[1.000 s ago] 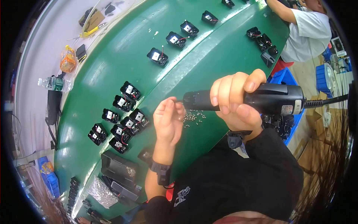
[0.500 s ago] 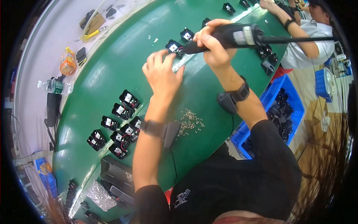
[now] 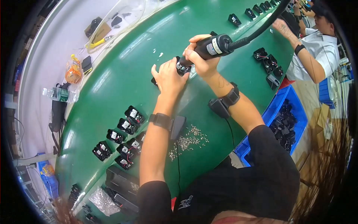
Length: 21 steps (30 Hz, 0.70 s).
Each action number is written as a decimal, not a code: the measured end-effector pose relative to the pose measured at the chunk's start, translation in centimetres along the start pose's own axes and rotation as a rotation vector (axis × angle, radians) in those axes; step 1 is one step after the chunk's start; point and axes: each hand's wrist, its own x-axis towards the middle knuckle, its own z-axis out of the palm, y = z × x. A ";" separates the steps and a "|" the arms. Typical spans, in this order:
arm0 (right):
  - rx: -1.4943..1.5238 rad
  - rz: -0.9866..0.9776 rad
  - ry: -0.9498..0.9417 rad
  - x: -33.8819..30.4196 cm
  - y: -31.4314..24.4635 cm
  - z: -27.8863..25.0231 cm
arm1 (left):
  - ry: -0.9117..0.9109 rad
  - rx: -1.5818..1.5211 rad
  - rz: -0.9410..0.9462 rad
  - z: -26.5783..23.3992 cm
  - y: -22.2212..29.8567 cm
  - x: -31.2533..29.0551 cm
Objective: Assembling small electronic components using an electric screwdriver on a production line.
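My right hand (image 3: 201,59) grips a black electric screwdriver (image 3: 214,46), tilted with its nose down to the left. The nose meets a small black housing (image 3: 183,69) with a white part inside. Around that housing's near side curl the fingers and thumb of my left hand (image 3: 169,77); the hand partly hides it. A dark piece, perhaps another housing (image 3: 153,81), peeks out beside my left fingers. Loose small screws (image 3: 188,142) lie heaped on the green table (image 3: 201,100) between my forearms. The screwdriver's bit is hidden.
Several open black housings (image 3: 126,126) with red wires stand left of my left forearm. Beyond them are a dark tray (image 3: 121,180) and a clear plastic bag (image 3: 102,201). A blue bin (image 3: 298,125) of black parts stands at the right. A co-worker (image 3: 317,56) sits far right.
The screwdriver has swung from nearly level to steeper, its nose now down on the housing. My left hand has moved right and closed around the housing. The head view has shifted slightly.
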 end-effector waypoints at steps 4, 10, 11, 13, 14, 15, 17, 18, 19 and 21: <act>-0.107 0.052 -0.070 -0.1 0.3 -0.5 | -0.018 -0.041 0.002 0.2 -0.3 0.2; -0.086 0.080 0.006 -0.1 0.2 0.1 | -0.083 -0.060 -0.023 0.1 -0.7 0.2; -0.062 0.091 0.007 0.0 0.2 0.2 | -0.071 -0.069 -0.014 0.1 -0.7 0.3; -0.038 0.108 0.006 0.0 0.2 0.3 | -0.063 -0.079 -0.008 -0.1 -0.7 0.2; -0.045 0.107 -0.009 0.0 0.3 0.2 | -0.062 -0.076 -0.006 -0.2 -0.7 0.3; -0.053 0.105 -0.024 0.2 0.4 0.2 | -0.062 -0.075 -0.002 -0.2 -0.8 0.3; -0.079 0.109 -0.061 0.3 1.2 -0.3 | -0.065 -0.077 -0.002 -0.2 -0.8 0.3; -0.100 0.113 -0.100 0.3 1.4 -0.3 | -0.067 -0.075 -0.004 -0.2 -0.9 0.3; -0.127 0.092 -0.153 0.2 1.5 -0.3 | -0.066 -0.077 -0.005 -0.2 -1.1 0.3; -0.117 0.097 -0.172 -0.3 1.8 -0.1 | -0.063 -0.072 -0.017 -0.4 -1.1 0.1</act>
